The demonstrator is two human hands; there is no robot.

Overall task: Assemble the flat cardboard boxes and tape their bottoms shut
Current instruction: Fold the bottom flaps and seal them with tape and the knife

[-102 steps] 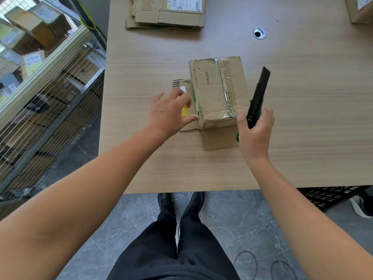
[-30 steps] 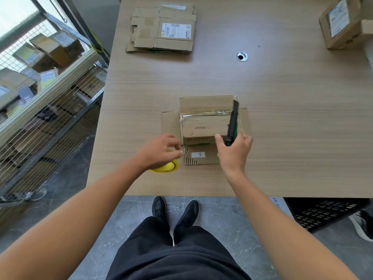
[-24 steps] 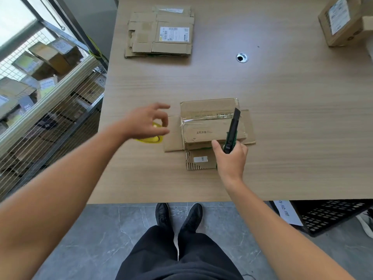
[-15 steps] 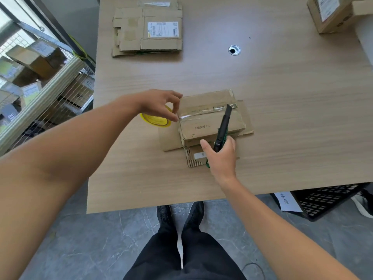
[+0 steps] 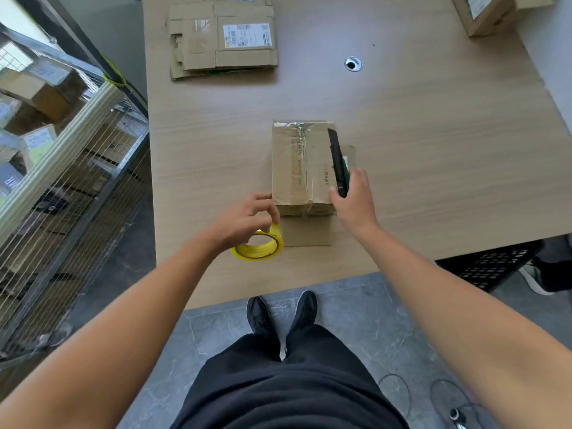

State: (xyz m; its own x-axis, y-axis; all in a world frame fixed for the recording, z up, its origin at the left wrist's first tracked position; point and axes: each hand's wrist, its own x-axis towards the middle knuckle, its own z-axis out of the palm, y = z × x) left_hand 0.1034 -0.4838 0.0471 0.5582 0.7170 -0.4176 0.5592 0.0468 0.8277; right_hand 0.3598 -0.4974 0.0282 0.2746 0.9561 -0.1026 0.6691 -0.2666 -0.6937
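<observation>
Where the bench holds the taped cardboard box, a stack of flat boxes lies beyond the box, to its left. At the box's near left corner the left hand curls its fingers round a yellow tape roll; at its right edge the right hand grips a black cutter over it.

Left hand grips the yellow tape roll beside the box — right hand holds a black cutter.
</observation>
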